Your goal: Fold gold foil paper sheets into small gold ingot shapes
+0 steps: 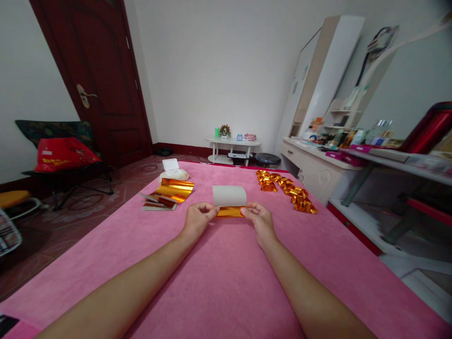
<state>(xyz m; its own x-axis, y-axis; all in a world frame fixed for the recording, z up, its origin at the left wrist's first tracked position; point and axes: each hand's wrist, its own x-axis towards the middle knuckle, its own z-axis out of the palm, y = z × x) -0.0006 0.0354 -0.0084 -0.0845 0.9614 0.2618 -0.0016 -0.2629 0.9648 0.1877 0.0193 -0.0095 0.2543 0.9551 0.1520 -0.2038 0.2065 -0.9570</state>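
A gold foil sheet (229, 201) with a white back lies on the pink cloth (226, 282) in front of me, its far half curled up and over. My left hand (198, 217) pinches the sheet's left edge with closed fingers. On the other side, my right hand (259, 218) pinches its right edge the same way. Both forearms stretch forward over the cloth.
A stack of gold foil sheets (169, 193) and a white tissue box (173, 170) sit at the left. Several folded gold pieces (287, 189) lie in a row at the right. A white desk (310, 162), a dark chair (63, 155) and a door (95, 80) surround the bed.
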